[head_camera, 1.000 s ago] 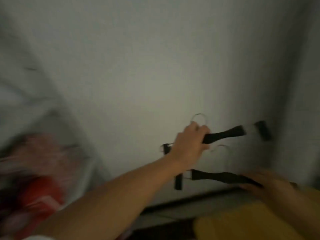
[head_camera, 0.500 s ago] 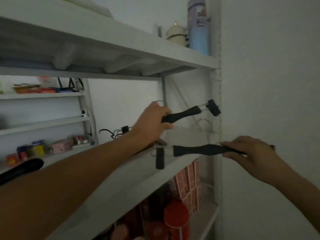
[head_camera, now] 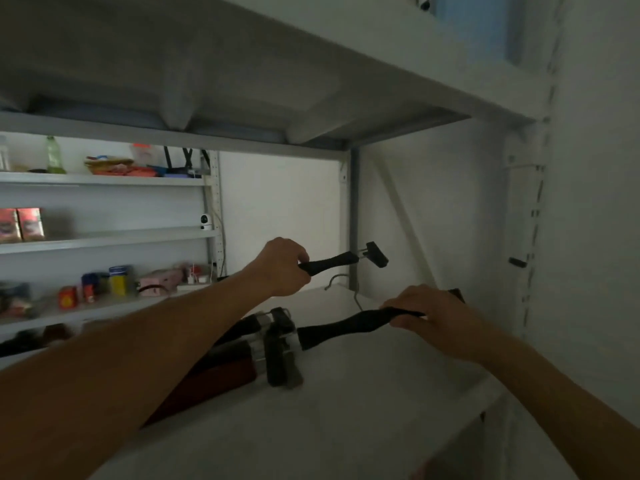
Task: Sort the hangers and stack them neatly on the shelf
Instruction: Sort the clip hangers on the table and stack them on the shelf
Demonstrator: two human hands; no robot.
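L hand (head_camera: pixel 282 268) gripping black clip hanger (head_camera: pixel 341 260) w/ fingers closed, raised at 12; R hand (head_camera: pixel 427 315) clamping another black hanger (head_camera: pixel 341 329) lying on white shelf (head_camera: pixel 346 410).

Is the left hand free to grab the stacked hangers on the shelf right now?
Probably not yet. The left hand is closed on a black hanger held above the shelf, so it is occupied. The stacked hangers lie uncovered just below it.
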